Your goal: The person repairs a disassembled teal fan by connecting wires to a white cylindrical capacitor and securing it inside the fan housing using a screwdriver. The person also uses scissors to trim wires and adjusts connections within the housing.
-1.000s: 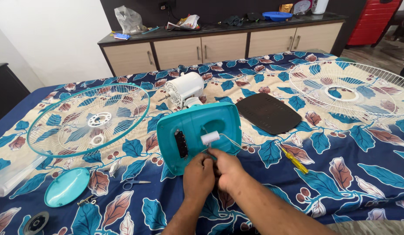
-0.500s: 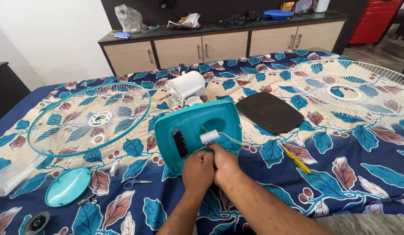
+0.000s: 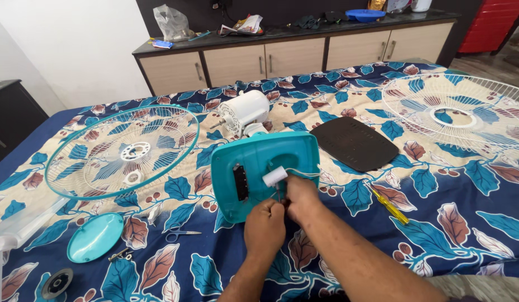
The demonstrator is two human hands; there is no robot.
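Both hands, left hand [image 3: 265, 225] and right hand [image 3: 300, 196], pinch thin wires together beside a white cylindrical capacitor [image 3: 275, 176] on a glossy teal plastic housing [image 3: 259, 168].

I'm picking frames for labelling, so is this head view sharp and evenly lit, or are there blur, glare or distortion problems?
Head view: mostly sharp, with soft, even daylight; the left hand and right hand at the teal fan base show no motion blur; only faint shadows on the bedsheet; wide-angle stretching toward the edges; no strong glare.
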